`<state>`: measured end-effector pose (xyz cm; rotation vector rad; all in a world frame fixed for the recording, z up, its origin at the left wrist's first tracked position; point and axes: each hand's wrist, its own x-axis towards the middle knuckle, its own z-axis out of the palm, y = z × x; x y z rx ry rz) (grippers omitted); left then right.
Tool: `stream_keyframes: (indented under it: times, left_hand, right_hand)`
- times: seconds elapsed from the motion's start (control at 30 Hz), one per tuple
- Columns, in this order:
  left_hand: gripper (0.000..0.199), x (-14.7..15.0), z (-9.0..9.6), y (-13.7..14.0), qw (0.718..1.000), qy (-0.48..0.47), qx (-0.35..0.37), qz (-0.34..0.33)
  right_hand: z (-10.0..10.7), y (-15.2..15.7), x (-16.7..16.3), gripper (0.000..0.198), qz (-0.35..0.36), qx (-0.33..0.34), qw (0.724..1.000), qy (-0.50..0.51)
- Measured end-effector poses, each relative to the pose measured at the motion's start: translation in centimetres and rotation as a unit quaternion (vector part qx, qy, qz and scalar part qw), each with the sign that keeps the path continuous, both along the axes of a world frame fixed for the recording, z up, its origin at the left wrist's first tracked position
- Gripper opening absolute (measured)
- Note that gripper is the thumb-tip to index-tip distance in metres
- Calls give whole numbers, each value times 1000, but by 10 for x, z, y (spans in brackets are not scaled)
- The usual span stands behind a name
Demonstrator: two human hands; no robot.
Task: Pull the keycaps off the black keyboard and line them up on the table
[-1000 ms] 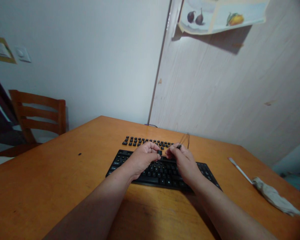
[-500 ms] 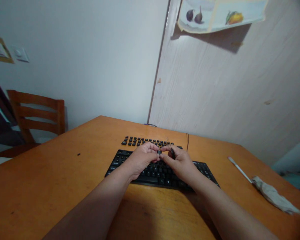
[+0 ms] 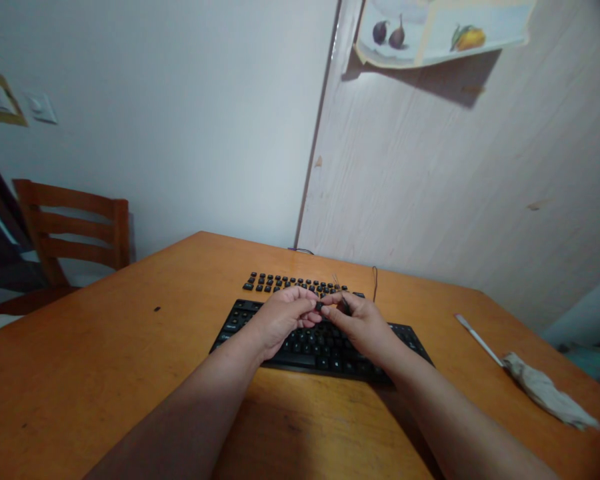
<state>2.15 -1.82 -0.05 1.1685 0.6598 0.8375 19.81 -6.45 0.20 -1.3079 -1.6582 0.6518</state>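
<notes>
A small black keycap (image 3: 319,306) is pinched between the fingertips of my left hand (image 3: 286,319) and my right hand (image 3: 363,325). Both hands are closed and meet just above a black keyboard (image 3: 293,359), whose middle they partly cover. Tucked in my right hand is also a dark tool (image 3: 347,307), mostly hidden by the fingers; thin wire-like prongs stick up from it, so it looks like a wire keycap puller. Behind the keyboard, loose black keycaps (image 3: 270,280) lie in rows on the wooden table (image 3: 130,353).
To the right lie a white-handled brush (image 3: 480,339) and a crumpled grey cloth (image 3: 547,393). One small dark piece (image 3: 157,309) sits far left on the table. A black cable (image 3: 375,283) runs behind the keyboard; a wooden chair (image 3: 75,227) stands left, by the wall.
The keycap has been turned between the fingertips and shows less of its surface. My left thumb and fingers have shifted slightly up around it; the keyboard stays put.
</notes>
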Motion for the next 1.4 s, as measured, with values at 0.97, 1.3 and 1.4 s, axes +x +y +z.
stream_keyframes:
  times: [0.97, 1.3, 1.4]
  left_hand:
    - [20, -10, -3, 17, 975, 87, 122, 167]
    - [20, -10, 3, 14, 973, 109, 117, 166]
    - [21, -11, 4, 13, 973, 112, 121, 163]
  right_hand:
    - [-27, 72, 68, 14, -140, -84, 966, -198]
    - [-40, 92, 60, 18, -169, -129, 944, -253]
    - [-38, 92, 59, 19, -172, -130, 940, -264]
